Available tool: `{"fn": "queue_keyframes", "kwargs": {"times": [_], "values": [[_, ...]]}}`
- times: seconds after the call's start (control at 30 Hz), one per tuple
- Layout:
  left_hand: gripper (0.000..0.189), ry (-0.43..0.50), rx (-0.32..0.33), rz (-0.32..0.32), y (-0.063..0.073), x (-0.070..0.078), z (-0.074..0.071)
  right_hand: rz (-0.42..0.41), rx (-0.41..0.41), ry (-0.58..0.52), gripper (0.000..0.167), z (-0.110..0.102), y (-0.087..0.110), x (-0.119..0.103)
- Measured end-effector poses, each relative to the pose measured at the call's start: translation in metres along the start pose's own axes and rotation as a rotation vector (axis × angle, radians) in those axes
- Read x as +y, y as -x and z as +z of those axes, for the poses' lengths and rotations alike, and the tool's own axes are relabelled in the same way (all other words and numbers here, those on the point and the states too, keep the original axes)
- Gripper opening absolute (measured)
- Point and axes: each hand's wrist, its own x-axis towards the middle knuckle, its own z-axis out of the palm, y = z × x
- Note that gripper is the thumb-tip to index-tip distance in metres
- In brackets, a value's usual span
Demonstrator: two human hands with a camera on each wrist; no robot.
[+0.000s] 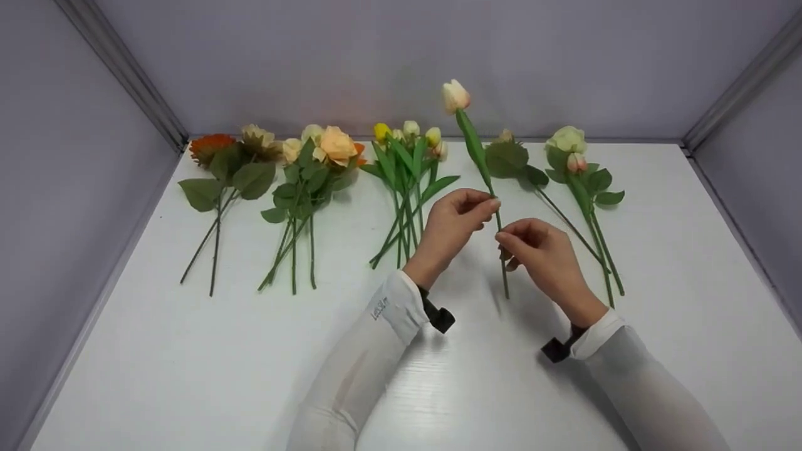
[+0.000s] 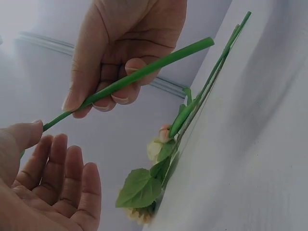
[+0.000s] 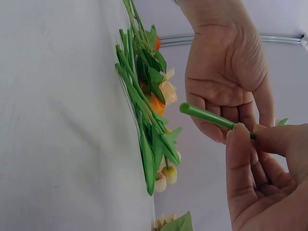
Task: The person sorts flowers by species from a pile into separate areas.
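Observation:
A pale pink-and-cream tulip [image 1: 455,97] with a long green leaf is held up off the table, its bloom tilted toward the back left. My left hand [image 1: 452,222] pinches its stem just under the leaf. Lower on the same stem, my right hand [image 1: 540,254] pinches between thumb and fingertips. The stem's cut end [image 2: 202,45] sticks out past the right hand in the left wrist view. In the right wrist view the tulip stem [image 3: 207,114] points left from the right fingertips, with the left hand [image 3: 224,72] behind it.
Along the back of the white table [image 1: 207,369] lie groups of flowers: orange and beige blooms [image 1: 213,147], peach roses [image 1: 338,145], several tulips [image 1: 407,163]. At the right are a green-white rose [image 1: 567,139], a pink tulip [image 1: 576,163] and a leafy stem [image 1: 506,160]. Grey walls enclose the table.

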Motion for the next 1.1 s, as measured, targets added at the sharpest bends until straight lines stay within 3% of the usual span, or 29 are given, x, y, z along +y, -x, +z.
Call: {"fn": "queue_keyframes", "kwargs": {"times": [0.37,0.57,0.67,0.83,0.97,1.1], "values": [[0.014,0.049,-0.005,0.014,0.001,0.000,0.002,0.002,-0.014,-0.014,0.033,0.005,0.001,0.000],[0.018,-0.023,0.000,0.039,0.002,0.012,-0.022,-0.007,-0.023,0.008,0.034,0.004,-0.003,0.001],[0.022,-0.152,0.010,0.018,-0.002,0.026,-0.045,-0.008,-0.012,-0.005,0.033,0.001,-0.005,0.001],[0.025,-0.550,0.052,-0.025,-0.018,0.043,-0.085,-0.019,-0.013,-0.003,0.032,-0.003,-0.006,0.002],[0.026,-0.859,0.060,-0.068,-0.032,0.035,-0.106,-0.003,-0.027,0.018,0.031,-0.004,-0.005,0.005],[0.025,-1.016,0.026,-0.143,-0.039,0.018,-0.116,0.017,-0.034,0.036,0.032,-0.003,-0.004,0.009]]}}
